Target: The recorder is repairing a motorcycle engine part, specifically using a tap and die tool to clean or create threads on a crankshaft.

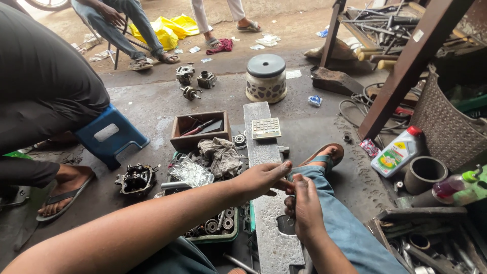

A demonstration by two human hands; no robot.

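My left hand (261,180) and my right hand (303,205) meet over a long grey metal slab (264,152) that lies on the floor in front of me. Both pinch a small part between their fingertips; the part is hidden by the fingers and too small to name. My right leg in blue trousers (345,223) stretches out beside the slab, with a sandal (324,152) on the foot. A small calculator (266,128) rests on the slab's far end.
A tray of bearings (218,226), a rag (219,156), an open box of tools (199,129) and an engine part (136,179) lie left. A person sits on a blue stool (109,134). A bottle (398,152) and basket (449,127) stand right.
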